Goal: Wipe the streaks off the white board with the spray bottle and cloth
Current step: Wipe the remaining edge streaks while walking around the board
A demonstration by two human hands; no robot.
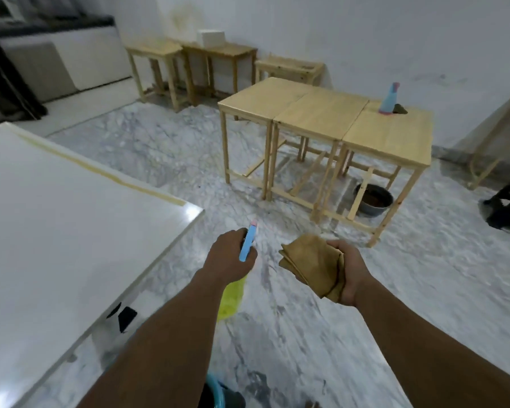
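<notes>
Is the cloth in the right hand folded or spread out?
Folded. The tan cloth sits bunched in the right hand as a compact pad, with stacked layer edges showing at its left corner.

A single wide-angle camera sat on the person's head and looked forward and down across the room. Both forearms reached out from the bottom edge, nearest the lens, with the left hand (231, 254) and right hand (351, 269) low in the middle. The white board (56, 231) filled the near left side. Wooden tables (327, 113) stood farther off, with the wall beyond. Straight lines bowed toward the edges.
</notes>
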